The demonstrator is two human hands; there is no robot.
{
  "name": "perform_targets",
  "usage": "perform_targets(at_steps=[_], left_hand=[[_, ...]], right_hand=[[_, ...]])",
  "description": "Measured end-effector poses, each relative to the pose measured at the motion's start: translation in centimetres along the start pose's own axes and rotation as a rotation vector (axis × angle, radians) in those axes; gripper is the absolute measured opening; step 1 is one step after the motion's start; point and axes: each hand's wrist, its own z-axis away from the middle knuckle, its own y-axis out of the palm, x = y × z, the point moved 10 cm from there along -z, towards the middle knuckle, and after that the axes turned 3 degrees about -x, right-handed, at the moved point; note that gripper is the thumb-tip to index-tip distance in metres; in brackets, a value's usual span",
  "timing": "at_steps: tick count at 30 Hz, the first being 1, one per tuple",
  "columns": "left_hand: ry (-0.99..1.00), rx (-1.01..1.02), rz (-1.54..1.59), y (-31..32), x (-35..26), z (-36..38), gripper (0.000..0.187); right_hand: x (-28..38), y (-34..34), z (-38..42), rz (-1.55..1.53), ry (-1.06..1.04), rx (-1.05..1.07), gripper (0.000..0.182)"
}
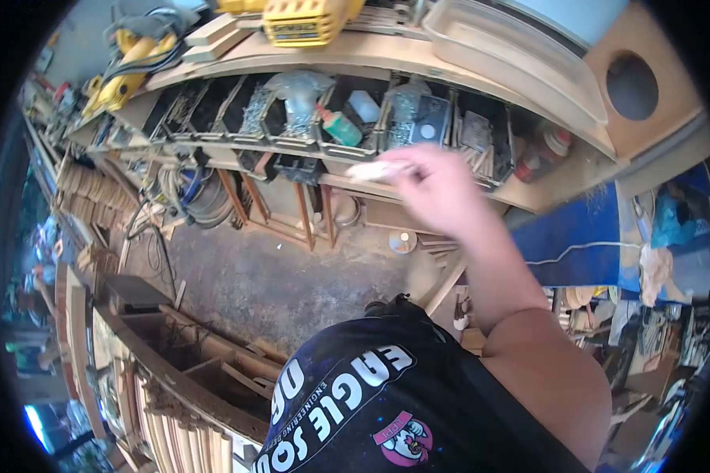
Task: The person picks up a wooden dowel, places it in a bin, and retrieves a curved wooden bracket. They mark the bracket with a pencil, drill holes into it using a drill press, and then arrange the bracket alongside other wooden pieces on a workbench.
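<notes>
My right hand [438,188] reaches forward in front of the row of dark bins. Its fingers are pinched on a small pale object [377,171], blurred by motion, whose kind I cannot make out. Just beyond the hand, a bin holds a dark box with a round light spot [428,128]. To the left of that, a green bottle with a red cap [341,128] lies tilted in another bin. A clear plastic bag [300,94] sticks up out of a bin further left. My left hand is out of the picture.
Above the bins, a shelf carries a yellow power tool [301,22], wood blocks [213,39] and a clear plastic tub [521,59]. Red cans [540,154] stand at the right end. Wooden frames [280,209] lean below. A long wooden trough [205,378] lies at lower left.
</notes>
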Motion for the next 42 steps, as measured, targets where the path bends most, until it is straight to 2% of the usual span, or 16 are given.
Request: perform_targets(at_steps=[2, 4, 7, 10, 14, 18, 21, 24, 25, 28, 29, 32, 36, 40, 42], left_hand=[[0.0, 0.036, -0.105, -0.1, -1.5, -0.6, 0.042], [0.0, 0.052, -0.17, -0.4, -2.7, -1.1, 0.041], [0.005, 0.065, -0.242, -0.8, -4.4, -1.8, 0.041], [0.014, 0.072, -0.294, -1.3, -6.1, -2.7, 0.041], [0.032, 0.071, -0.345, -1.8, -8.0, -3.3, 0.041], [0.066, 0.089, -0.381, -1.1, -9.7, -4.0, 0.041], [0.056, 0.112, -0.415, -0.1, -9.7, -4.2, 0.041], [0.056, 0.136, -0.425, 0.8, -9.6, -4.1, 0.041], [0.057, 0.14, -0.426, 1.1, -9.6, -4.1, 0.041], [0.045, 0.154, -0.427, 1.3, -9.0, -3.9, 0.041], [0.043, 0.159, -0.429, 1.3, -8.8, -3.8, 0.041], [0.033, 0.165, -0.431, 1.4, -8.1, -3.7, 0.041], [0.021, 0.177, -0.429, 1.4, -7.1, -3.6, 0.041], [0.012, 0.185, -0.434, 1.2, -6.2, -3.5, 0.041], [0.011, 0.191, -0.438, 1.3, -5.9, -3.5, 0.041]], right_hand=[[-2.2, -7.9, 0.2, 0.245, -0.021, -0.276, 0.023], [-3.3, -13.4, 0.5, 0.602, 0.124, -0.367, 0.025], [-9.6, -14.6, -0.4, 0.72, 0.243, -0.294, 0.03], [-12.8, -12.1, -0.8, 0.772, 0.348, 0.071, 0.032], [-12.7, -14.7, -3.6, 0.74, 0.134, -0.192, 0.037], [-16.5, -12.7, -7.4, 0.832, 0.263, 0.057, 0.039], [-19.4, -9.0, -9.4, 0.957, 0.28, 0.331, 0.039], [-19.4, -7.9, -8.2, 0.968, 0.386, 0.461, 0.037], [-19.3, -7.9, -8.2, 0.972, 0.405, 0.462, 0.03], [-18.9, -8.5, -9.1, 1.099, 0.231, 0.262, 0.028], [-19.3, -9.1, -8.7, 1.081, 0.251, 0.294, 0.025], [-21.7, -10.4, -9.8, 1.078, 0.216, 0.186, 0.023], [-18.5, -14.7, -8.9, 0.942, 0.187, -0.152, 0.024], [-19.0, -16.1, -8.6, 1.057, 0.198, -0.184, 0.035], [-18.4, -16.3, -8.4, 1.143, 0.156, -0.275, 0.042]])
